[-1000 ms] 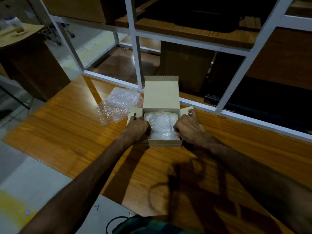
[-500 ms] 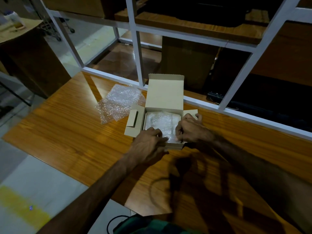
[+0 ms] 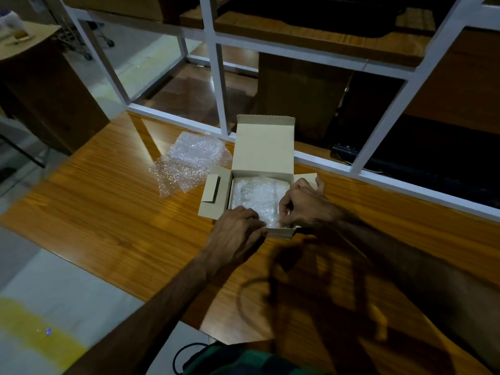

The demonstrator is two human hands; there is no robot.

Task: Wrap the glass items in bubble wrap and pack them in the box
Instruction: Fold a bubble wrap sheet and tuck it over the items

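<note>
One view only: a wide-angle camera worn on the person's head, facing forward and steeply down. It looks along both forearms, which enter from the bottom edge and converge near frame centre at the box [image 3: 263, 169], where the left hand [image 3: 235, 234] and right hand [image 3: 305, 204] meet. The table [image 3: 108, 212] fills the middle band; its near edge runs diagonally across the lower left, with floor beneath. The white frame [image 3: 219, 85] crosses the upper part, marking the far side of the table. Straight lines bow toward the edges, typical of the wide lens. The hands sit at arm's reach from the camera.
</note>
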